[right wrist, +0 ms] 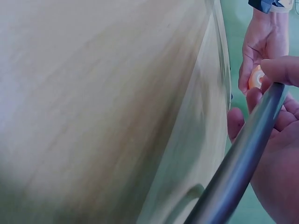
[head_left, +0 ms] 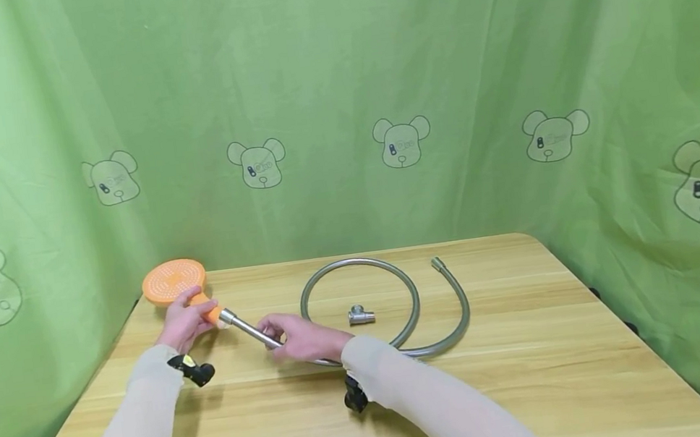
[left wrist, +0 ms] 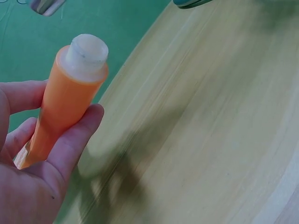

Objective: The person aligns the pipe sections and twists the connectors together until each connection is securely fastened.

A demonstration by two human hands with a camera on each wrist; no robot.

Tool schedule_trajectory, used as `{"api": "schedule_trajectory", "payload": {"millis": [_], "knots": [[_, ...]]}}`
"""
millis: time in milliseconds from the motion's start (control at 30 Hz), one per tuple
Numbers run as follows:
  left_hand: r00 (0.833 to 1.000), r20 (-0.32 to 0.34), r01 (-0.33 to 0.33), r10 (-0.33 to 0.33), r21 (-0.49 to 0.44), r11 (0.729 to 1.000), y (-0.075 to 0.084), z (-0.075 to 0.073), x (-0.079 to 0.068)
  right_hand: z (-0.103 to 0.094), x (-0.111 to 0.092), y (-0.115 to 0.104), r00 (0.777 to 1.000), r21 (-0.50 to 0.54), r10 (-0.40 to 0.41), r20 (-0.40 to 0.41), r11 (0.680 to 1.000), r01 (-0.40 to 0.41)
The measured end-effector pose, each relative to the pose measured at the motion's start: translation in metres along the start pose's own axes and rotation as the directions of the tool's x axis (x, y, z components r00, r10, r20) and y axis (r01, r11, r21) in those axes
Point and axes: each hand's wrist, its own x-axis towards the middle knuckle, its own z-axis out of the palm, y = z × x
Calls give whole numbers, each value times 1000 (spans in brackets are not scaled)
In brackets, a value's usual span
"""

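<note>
Bear-print curtain, lettering illegible, behind showerhead

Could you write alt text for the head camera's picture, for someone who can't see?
A person's left hand holds an orange shower head, while the right hand grips a silvery hose near one end. The hose loops around a small metal fitting on a wooden table; green fabric hangs behind.

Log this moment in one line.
left hand: holds orange shower head | right hand: holds hose | hose and shower head: unjoined | metal fitting: on table
</note>
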Motion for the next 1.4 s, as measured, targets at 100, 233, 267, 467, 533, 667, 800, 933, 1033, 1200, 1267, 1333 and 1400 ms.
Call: {"api": "schedule_trajectory", "payload": {"millis": [100,233,267,467,533,667,800,933,1033,1200,1267,1333,1400], "knots": [[1000,-6,-5,5,21,1000,0,0,-1,-1,1,0,1000,10,9,-19,1000,-9],[1000,-10,-11,11,32,999,-1,0,-1,-2,3,-2,998,7,21,-57,1000,-21],[1000,-9,-13,13,33,999,-1,0,-1,-2,4,-3,998,4,22,-65,1000,-22],[1000,-17,-10,10,35,999,0,0,1,-3,11,-3,996,-6,23,-90,1000,-23],[1000,-21,-7,8,33,999,0,1,0,-3,13,-3,995,-8,22,-92,1000,-23],[999,-31,-9,10,23,1000,2,3,-2,-5,16,-2,995,-13,32,-96,999,-34],[999,-38,-11,11,15,1000,4,4,-3,-6,20,0,993,1,47,-108,999,-47],[999,-39,-12,13,18,1000,6,5,-3,-6,25,3,990,3,39,-136,999,-39],[999,-41,-20,21,22,1000,6,5,-2,-5,29,3,990,6,32,-137,999,-32],[998,-52,-27,28,28,999,8,5,-2,-5,32,0,994,44,39,-102,998,-35],[998,-51,-25,27,28,999,8,6,-3,-5,33,-1,994,46,49,-102,998,-45],[998,-52,-25,26,35,999,9,6,-4,-5,35,-1,992,42,61,-108,997,-57],[998,-57,-29,31,36,999,9,6,-5,-4,36,-1,991,34,70,-117,997,-66]]}}
